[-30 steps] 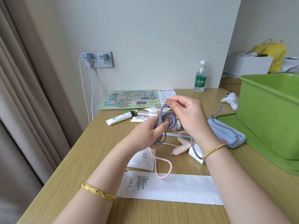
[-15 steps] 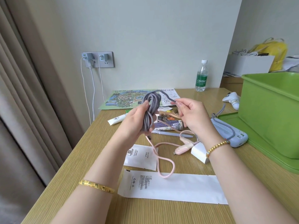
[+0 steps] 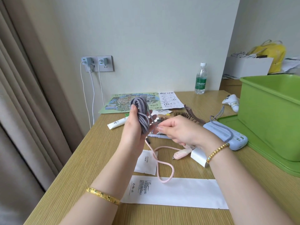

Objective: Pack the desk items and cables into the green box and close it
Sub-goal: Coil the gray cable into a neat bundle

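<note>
Grey cable (image 3: 141,113): coiled into an elongated bundle, long axis near upright, top tilted slightly away from the camera. Held above the surface (image 3: 84,159), in front of the map (image 3: 128,101).

Left hand (image 3: 132,127): thumb and fingers wrapped round the bundle's lower half. Right hand (image 3: 177,129): fingertips pinched on the loose end of the cable, which runs down and right from the coil to the fingers.

Pink cable (image 3: 159,161): lying on the surface below the hands, looped over a small white sachet (image 3: 146,161), plug end pointing left, just beside a white charger (image 3: 198,157).

Long white packet (image 3: 175,192): nearest the camera, long axis left-right, small print too fine to read.

Blue power bank (image 3: 225,133): right of the hands, grey strap across it, touching the green lid (image 3: 263,153). Green box (image 3: 272,114) stands on the lid, open.

Bottle (image 3: 201,78): upright by the wall, green label reads "Cestbon". Sheet (image 3: 168,100) beside the map: handwritten "1260". White controller (image 3: 231,102) behind the lid carries a label, unreadable. Brush (image 3: 181,114) and white tube (image 3: 118,123) lie beyond the hands.
</note>
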A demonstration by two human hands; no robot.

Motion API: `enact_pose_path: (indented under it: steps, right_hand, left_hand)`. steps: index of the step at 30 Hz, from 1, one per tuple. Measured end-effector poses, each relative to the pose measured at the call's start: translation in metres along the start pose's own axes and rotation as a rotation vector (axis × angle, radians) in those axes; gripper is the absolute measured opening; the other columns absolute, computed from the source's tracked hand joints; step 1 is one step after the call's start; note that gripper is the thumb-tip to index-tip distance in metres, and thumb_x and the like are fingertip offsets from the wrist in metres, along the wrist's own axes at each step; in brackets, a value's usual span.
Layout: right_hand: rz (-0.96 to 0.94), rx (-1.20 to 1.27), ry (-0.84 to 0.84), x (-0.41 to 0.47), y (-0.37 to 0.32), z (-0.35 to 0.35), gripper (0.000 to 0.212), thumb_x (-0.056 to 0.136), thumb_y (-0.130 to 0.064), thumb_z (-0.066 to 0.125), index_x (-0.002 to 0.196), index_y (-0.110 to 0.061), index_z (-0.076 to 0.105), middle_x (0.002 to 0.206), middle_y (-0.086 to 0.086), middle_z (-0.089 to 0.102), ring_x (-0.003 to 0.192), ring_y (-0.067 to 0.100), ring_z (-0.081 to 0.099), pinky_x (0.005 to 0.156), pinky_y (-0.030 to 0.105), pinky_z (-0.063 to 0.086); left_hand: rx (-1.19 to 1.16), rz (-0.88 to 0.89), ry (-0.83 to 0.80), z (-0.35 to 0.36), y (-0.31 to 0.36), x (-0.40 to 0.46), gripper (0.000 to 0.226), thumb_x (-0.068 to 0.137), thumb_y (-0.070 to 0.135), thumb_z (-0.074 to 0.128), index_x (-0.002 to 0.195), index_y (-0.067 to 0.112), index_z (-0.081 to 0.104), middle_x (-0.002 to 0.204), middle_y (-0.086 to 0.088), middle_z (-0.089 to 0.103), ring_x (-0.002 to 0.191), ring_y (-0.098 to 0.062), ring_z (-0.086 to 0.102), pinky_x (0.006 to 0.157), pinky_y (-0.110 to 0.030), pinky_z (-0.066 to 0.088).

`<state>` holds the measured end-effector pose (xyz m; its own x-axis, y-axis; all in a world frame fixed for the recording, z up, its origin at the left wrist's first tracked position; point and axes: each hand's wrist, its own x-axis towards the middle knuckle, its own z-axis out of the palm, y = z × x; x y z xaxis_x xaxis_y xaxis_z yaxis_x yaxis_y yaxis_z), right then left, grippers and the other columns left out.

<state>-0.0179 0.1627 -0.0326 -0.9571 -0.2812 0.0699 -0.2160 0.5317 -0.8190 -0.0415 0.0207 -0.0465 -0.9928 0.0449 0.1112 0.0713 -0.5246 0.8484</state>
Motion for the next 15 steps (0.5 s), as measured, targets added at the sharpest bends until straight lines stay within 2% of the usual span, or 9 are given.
enact_pose_path:
  steps: [2,4,6,9,10,12,13,15]
  right_hand:
    - [0.008,0.032,-0.019,0.001,-0.001,0.002,0.023,0.095,-0.022,0.050,0.091,-0.006,0.065,0.039,-0.012,0.031,0.029,0.004,0.022,0.032,0.014,0.019]
    - [0.021,0.036,-0.018,0.002,0.000,0.003,0.027,0.094,-0.024,0.051,0.092,-0.001,0.065,0.036,-0.014,0.028,0.029,0.003,0.020,0.031,0.014,0.017]
    - [0.040,-0.045,-0.017,0.003,0.001,0.004,0.026,0.093,-0.029,0.052,0.085,-0.010,0.069,0.036,-0.013,0.029,0.030,0.004,0.021,0.032,0.016,0.018]
    - [0.079,-0.193,-0.051,0.003,0.004,0.005,0.026,0.091,-0.034,0.054,0.071,-0.022,0.065,0.047,-0.005,0.034,0.034,0.005,0.027,0.035,0.018,0.023]
    - [0.081,-0.188,-0.039,0.003,0.004,0.004,0.026,0.090,-0.033,0.055,0.068,-0.022,0.063,0.051,-0.003,0.039,0.037,0.005,0.033,0.038,0.018,0.029]
    - [0.063,-0.138,0.048,0.003,0.003,0.000,0.025,0.087,-0.033,0.060,0.066,-0.021,0.062,0.065,0.001,0.060,0.055,0.007,0.049,0.052,0.023,0.042]
    - [0.044,-0.131,0.117,0.003,0.003,-0.003,0.025,0.085,-0.036,0.062,0.067,-0.018,0.062,0.072,0.002,0.064,0.062,0.009,0.052,0.058,0.024,0.043]
    - [-0.016,-0.108,0.291,0.001,0.002,-0.011,0.032,0.082,-0.043,0.063,0.066,-0.016,0.059,0.060,-0.003,0.056,0.055,0.005,0.046,0.054,0.019,0.036]
  left_hand:
    - [0.004,-0.008,-0.061,0.004,0.000,-0.001,0.038,0.099,0.044,0.028,0.094,0.019,0.056,0.070,0.002,0.074,0.065,-0.013,0.071,0.060,-0.029,0.054]
    - [0.037,-0.016,-0.054,0.005,0.000,-0.001,0.045,0.099,0.045,0.028,0.087,0.011,0.056,0.059,0.001,0.069,0.055,-0.012,0.067,0.056,-0.027,0.051]
    - [0.005,-0.001,-0.005,0.004,0.001,0.002,0.045,0.099,0.043,0.031,0.087,0.007,0.055,0.057,0.000,0.061,0.046,-0.011,0.059,0.050,-0.024,0.053]
    - [0.049,0.068,0.108,-0.003,0.005,0.007,0.039,0.098,0.041,0.036,0.092,0.007,0.054,0.066,-0.002,0.057,0.048,-0.008,0.057,0.050,-0.024,0.052]
    - [0.086,0.097,0.147,-0.005,0.007,0.008,0.035,0.098,0.041,0.038,0.090,0.010,0.054,0.067,-0.001,0.058,0.051,-0.007,0.058,0.053,-0.024,0.051]
    - [0.182,0.157,0.208,-0.011,0.010,0.013,0.027,0.096,0.039,0.045,0.083,0.016,0.051,0.071,0.002,0.058,0.061,-0.008,0.058,0.067,-0.028,0.050]
    - [0.230,0.181,0.227,-0.013,0.011,0.015,0.025,0.095,0.039,0.047,0.081,0.018,0.049,0.072,0.003,0.056,0.066,-0.010,0.056,0.075,-0.032,0.048]
    - [0.277,0.201,0.268,-0.018,0.013,0.018,0.026,0.094,0.039,0.048,0.077,0.020,0.045,0.073,0.003,0.053,0.072,-0.014,0.052,0.084,-0.040,0.047]
